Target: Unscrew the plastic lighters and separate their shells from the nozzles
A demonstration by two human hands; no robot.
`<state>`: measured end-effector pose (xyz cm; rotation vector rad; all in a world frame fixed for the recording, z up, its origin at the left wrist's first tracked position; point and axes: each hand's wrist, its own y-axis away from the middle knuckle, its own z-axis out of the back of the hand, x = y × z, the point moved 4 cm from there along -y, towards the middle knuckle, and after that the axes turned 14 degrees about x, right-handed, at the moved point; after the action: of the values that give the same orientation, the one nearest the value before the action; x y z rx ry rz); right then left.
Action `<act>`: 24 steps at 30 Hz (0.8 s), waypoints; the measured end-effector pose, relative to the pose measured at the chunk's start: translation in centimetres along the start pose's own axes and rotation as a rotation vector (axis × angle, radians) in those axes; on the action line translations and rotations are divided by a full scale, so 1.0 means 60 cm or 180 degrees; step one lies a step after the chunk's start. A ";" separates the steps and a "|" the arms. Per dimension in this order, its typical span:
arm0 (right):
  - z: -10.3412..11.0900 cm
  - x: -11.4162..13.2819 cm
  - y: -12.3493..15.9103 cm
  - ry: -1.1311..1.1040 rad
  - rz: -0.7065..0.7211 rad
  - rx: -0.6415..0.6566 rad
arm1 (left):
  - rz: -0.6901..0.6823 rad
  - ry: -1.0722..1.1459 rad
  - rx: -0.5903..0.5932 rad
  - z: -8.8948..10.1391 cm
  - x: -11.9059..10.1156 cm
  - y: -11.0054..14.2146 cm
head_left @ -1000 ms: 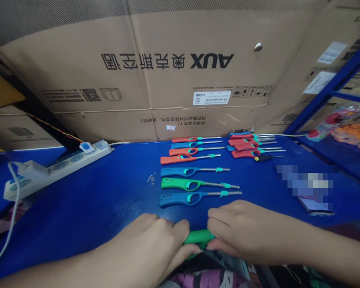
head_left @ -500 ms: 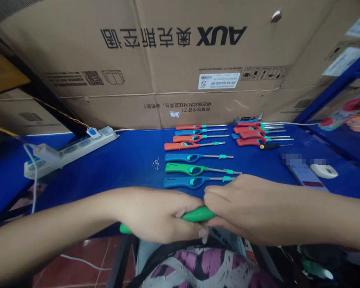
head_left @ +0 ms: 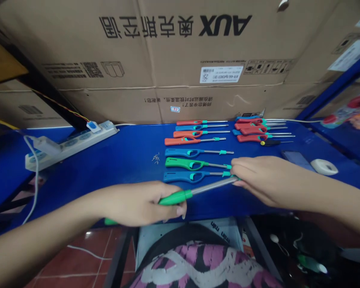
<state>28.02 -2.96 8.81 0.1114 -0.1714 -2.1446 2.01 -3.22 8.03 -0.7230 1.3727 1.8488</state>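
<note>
My left hand (head_left: pixel 147 204) is wrapped around the handle of a green long-necked lighter (head_left: pixel 175 198), whose back end shows below my wrist. My right hand (head_left: pixel 255 178) is closed at the far end of its metal tube, with the tip hidden in the fingers. Just beyond it on the blue table lie a blue lighter (head_left: pixel 180 177), a green lighter (head_left: pixel 181 163) and another blue lighter (head_left: pixel 178 153), each with a turquoise piece on its tube. Behind them lies an orange lighter (head_left: pixel 177 141) in a row with several more.
Small metal pins (head_left: pixel 156 158) lie left of the row. A pile of red and blue lighters (head_left: pixel 253 129), a screwdriver (head_left: pixel 268 143), a phone (head_left: pixel 297 159) and a white mouse (head_left: pixel 324 167) are at the right. A power strip (head_left: pixel 75 143) lies left; a cardboard box (head_left: pixel 168 56) stands behind.
My right hand has slid right along the held lighter from its green front to the tube's end, baring the tube. My left hand has shifted slightly left with the handle.
</note>
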 end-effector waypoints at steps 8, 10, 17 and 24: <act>-0.006 -0.021 -0.013 -0.1136 0.0132 0.0496 | -0.0049 -0.0094 0.0362 0.034 0.006 -0.023; -0.005 -0.027 -0.015 -0.1514 0.0251 0.0590 | -0.0060 -0.0110 0.0405 0.040 0.007 -0.022; 0.002 -0.028 -0.059 -0.2395 0.0759 0.0778 | 0.0158 0.0345 0.0728 0.050 -0.006 -0.051; -0.010 -0.093 -0.099 -0.2252 0.0197 0.0990 | 0.0020 0.0679 0.0310 0.109 0.027 -0.085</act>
<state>26.24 4.86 7.28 -0.4745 -0.9031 -1.9984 5.00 4.32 5.72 -0.8864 1.5896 1.7352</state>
